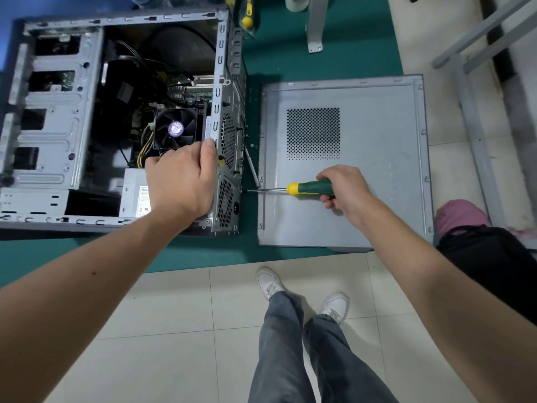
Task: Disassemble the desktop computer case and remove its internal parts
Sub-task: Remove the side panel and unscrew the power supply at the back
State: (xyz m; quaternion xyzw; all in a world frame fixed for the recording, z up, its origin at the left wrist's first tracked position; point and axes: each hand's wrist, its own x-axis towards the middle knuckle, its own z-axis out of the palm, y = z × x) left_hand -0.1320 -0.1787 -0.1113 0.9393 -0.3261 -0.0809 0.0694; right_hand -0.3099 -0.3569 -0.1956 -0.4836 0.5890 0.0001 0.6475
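right hand (344,189) grips screwdriver (302,189), left hand (181,178) steadies case (223,117)

Screwdriver (308,189) — green handle, yellow collar, silver shaft. Side panel (377,170) — plain grey, with a square patch of black dotted perforations; case (52,126) grey. Mat (319,48) teal; fan (175,128) black, purple label.
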